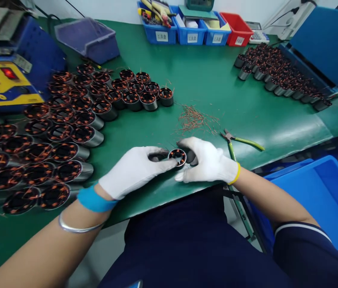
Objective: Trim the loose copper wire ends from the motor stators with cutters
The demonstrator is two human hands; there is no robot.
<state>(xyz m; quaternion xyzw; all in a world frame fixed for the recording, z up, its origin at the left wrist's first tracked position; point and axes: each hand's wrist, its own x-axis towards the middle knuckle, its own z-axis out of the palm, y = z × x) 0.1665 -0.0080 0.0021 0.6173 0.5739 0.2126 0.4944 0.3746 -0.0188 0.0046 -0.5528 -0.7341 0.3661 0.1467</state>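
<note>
Both of my hands wear white gloves and meet near the front edge of the green table. Between them is a motor stator [177, 157], a short metal ring with copper windings inside, its open end facing up. My left hand [140, 166] closes on its left side, the thumb at the rim. From the right, my right hand [206, 162] grips it with curled fingers. Green-handled cutting pliers [231, 138] lie just beyond my right hand, jaws apart. A loose heap of copper wire clippings [194, 119] is spread behind the stator.
Many stators [64, 132] stand grouped on the left, and another group [277, 72] at the back right. A yellow-and-blue powered unit [4, 84] is at the left. Blue tool bins [161, 36] and a red bin [236, 30] line the back; a blue crate [321, 192] sits lower right.
</note>
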